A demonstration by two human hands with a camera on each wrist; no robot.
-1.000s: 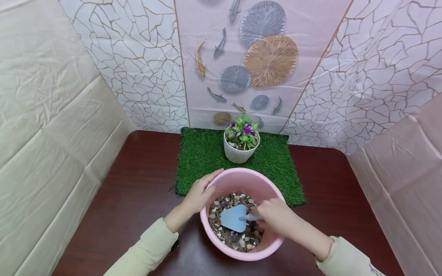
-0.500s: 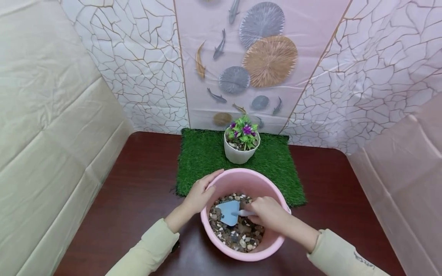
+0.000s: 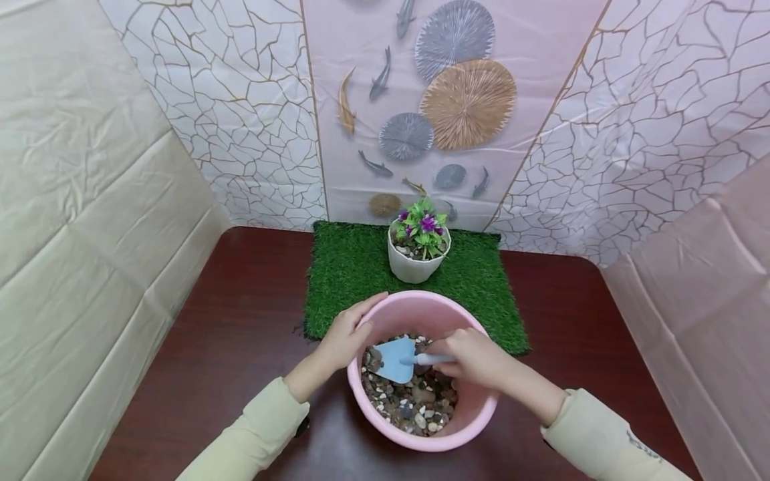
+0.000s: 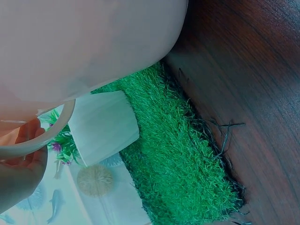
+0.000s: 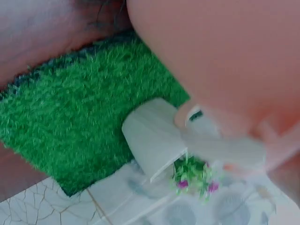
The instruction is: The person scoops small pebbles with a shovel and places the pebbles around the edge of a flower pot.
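Note:
A pink bucket (image 3: 414, 446) stands upright at the front middle of the table, with mixed pebbles (image 3: 415, 409) covering its bottom. My left hand (image 3: 344, 337) grips its left rim; the left wrist view shows those fingers (image 4: 33, 157) at the rim. Inside the bucket, my right hand (image 3: 472, 359) holds a small trowel by its pale handle. The trowel's light blue blade (image 3: 394, 361) points left, close over the pebbles, and a few stones sit at its front edge. In the right wrist view the bucket wall (image 5: 225, 51) fills the upper right.
Behind the bucket lies a green turf mat (image 3: 349, 267) bearing a white pot (image 3: 415, 270) of purple flowers. Dark wood tabletop (image 3: 222, 314) shows on both sides. Patterned cloth (image 3: 259, 133) hangs at the back, with pale padded panels (image 3: 90, 200) at the sides.
The right hand has carried the trowel leftward and toward the far side of the bucket, its blade now by the stones at the left wall. The left hand keeps its place on the rim.

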